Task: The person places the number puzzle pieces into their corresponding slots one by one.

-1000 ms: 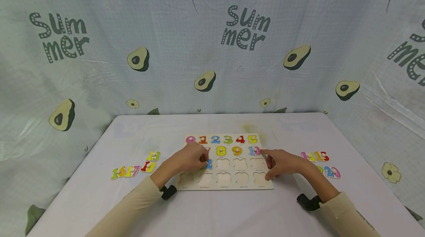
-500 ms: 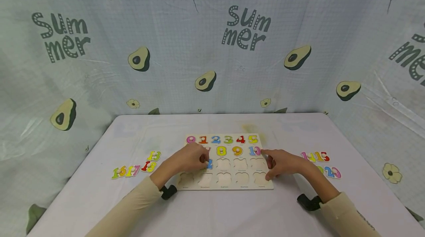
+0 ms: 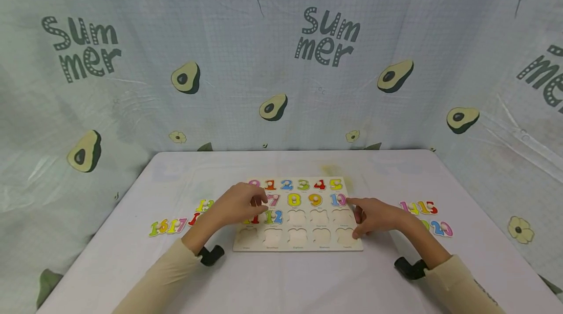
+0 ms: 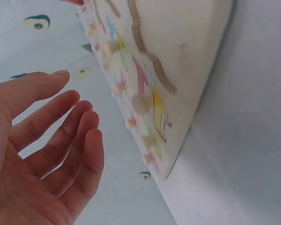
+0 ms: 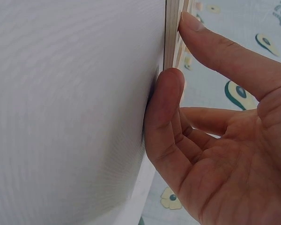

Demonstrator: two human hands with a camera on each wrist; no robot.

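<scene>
1. the left hand is above the left part of the board, released: the left wrist view shows its fingers loosely bent, well apart from the pieces, nothing between them.

2. the right hand grips the board's right edge, thumb near the front corner, index finger reaching beside the 10, the other fingers bent in.

3. the board lies flat on the table, its long axis running left to right. the 11 and the 12 are in its third row, the 12 just to the right of the left fingertips and closer to the person; three blank slots follow it.

4. the left hand sits between those blank slots on its right and the loose 13, 16 and 17 on its left, and is much nearer to them than the right hand is. the 13 is off the board, just beyond the wrist.

5. half a second ago the left fingertips were at the 12, hiding the 11; now they have drawn back leftward, so the 12 shows whole and the 11 partly, while the 13 is partly covered. the right hand is unchanged.
</scene>
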